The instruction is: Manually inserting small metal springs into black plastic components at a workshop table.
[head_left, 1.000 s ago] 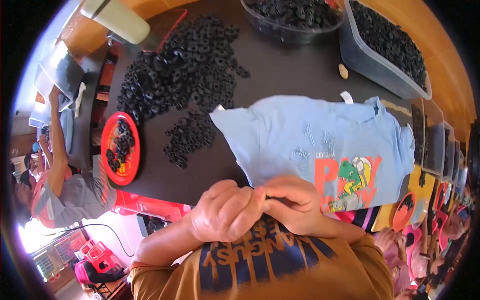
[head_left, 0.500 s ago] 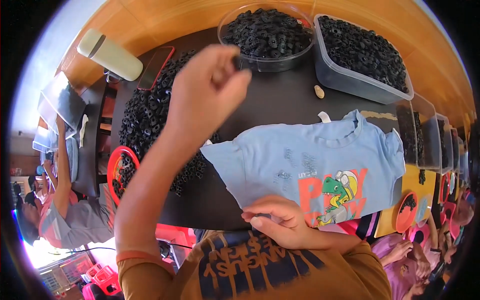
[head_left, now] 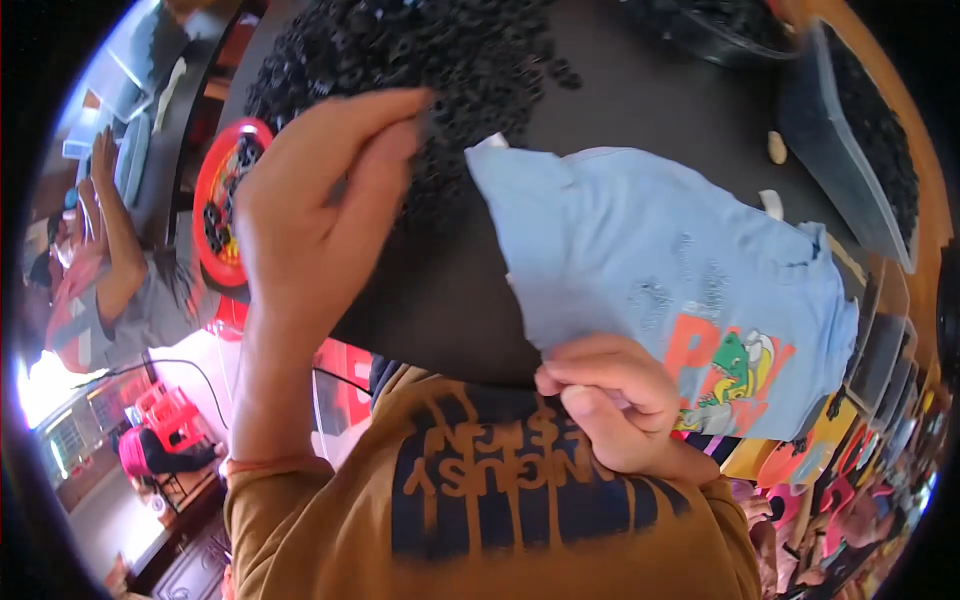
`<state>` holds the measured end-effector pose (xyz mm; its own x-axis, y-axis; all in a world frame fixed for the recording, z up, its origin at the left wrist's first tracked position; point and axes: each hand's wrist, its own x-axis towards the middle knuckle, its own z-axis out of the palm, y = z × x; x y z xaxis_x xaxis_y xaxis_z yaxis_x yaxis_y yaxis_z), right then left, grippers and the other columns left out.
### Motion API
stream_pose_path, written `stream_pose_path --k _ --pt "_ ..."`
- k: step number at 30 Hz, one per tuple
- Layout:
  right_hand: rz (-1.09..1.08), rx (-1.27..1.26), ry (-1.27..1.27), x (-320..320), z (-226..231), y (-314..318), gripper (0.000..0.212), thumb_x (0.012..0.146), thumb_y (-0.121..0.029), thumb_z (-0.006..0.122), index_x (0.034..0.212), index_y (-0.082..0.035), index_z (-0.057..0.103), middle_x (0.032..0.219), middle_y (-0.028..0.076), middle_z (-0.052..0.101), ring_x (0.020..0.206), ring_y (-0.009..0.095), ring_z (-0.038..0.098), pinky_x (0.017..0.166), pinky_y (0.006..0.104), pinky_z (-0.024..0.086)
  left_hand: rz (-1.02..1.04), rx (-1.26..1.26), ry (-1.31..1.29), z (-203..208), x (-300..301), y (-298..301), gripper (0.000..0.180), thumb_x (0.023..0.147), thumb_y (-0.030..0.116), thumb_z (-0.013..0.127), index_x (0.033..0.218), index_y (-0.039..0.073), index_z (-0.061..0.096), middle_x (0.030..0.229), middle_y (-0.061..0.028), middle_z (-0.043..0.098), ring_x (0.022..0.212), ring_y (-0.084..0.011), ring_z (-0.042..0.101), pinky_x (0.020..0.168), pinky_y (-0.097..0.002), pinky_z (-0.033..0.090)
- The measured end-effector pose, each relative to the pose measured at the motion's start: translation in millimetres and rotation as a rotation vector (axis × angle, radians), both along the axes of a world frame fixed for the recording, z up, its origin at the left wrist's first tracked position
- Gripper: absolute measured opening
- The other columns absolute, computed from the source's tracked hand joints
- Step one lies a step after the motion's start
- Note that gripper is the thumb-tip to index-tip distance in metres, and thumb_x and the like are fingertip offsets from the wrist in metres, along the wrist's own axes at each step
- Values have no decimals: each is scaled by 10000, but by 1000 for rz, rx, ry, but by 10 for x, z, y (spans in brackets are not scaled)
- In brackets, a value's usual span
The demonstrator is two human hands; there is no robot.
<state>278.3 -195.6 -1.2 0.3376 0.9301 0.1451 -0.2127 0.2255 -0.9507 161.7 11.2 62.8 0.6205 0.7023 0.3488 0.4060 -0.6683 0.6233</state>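
Note:
My left hand (head_left: 320,190) is raised over the near edge of a pile of small black plastic parts (head_left: 400,50), beside a red plate (head_left: 208,190). Its fingers point toward the pile with the thumb a little apart, slightly smeared, and nothing shows between them. Low in front of my chest, my right hand (head_left: 620,400) is closed, thumb against curled fingers. Whatever it may hold is hidden. It rests by the lower left part of a light blue T-shirt (head_left: 600,230) with a dinosaur print, spread on the dark table (head_left: 440,310).
A clear round bowl (head_left: 700,45) and a clear rectangular tub (head_left: 840,140), both with black parts, stand at the far right. A small tan object (head_left: 777,148) lies near the tub. Another person (head_left: 130,270) sits at the left, and more people are at the right.
My view has swung left and down. My left hand has moved from beside the round bowl back to the pile; the dark piece at its fingertips no longer shows. My right hand has curled tighter.

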Motion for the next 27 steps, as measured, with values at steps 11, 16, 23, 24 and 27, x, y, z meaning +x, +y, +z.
stream_pose_path --k 11,16,23,24,27 --pt "10 -25 -260 -173 -21 70 169 837 38 570 998 66 617 918 157 611 688 151 572 628 242 470 261 -33 164 -459 -909 -217 250 783 18 626 1033 14 624 860 -123 591 752 -263 596 664 -324 467" --pt "-33 -65 -296 -203 20 84 150 865 4 558 992 69 606 914 157 605 698 155 570 639 248 475 162 86 183 -576 -913 -128 281 770 61 646 1049 43 616 901 -111 579 768 -291 574 695 -359 456" --pt "-54 -81 -265 -251 43 114 145 864 -2 558 979 70 610 894 155 600 699 160 568 638 255 476 232 -60 56 -517 -909 -111 268 774 84 647 1038 52 612 928 -109 570 747 -304 562 668 -373 449" --pt "-54 -80 -282 -245 34 112 144 864 -1 555 976 70 611 893 155 600 699 161 568 637 256 476 163 78 165 -529 -910 -81 268 777 90 638 1041 56 608 944 -112 566 761 -310 565 674 -387 451" --pt "-52 -70 -317 -219 63 102 146 861 2 547 972 69 612 891 156 600 697 165 570 634 260 476 32 -4 131 -488 -889 -80 274 768 80 641 1039 56 607 924 -114 567 750 -315 564 652 -398 449"
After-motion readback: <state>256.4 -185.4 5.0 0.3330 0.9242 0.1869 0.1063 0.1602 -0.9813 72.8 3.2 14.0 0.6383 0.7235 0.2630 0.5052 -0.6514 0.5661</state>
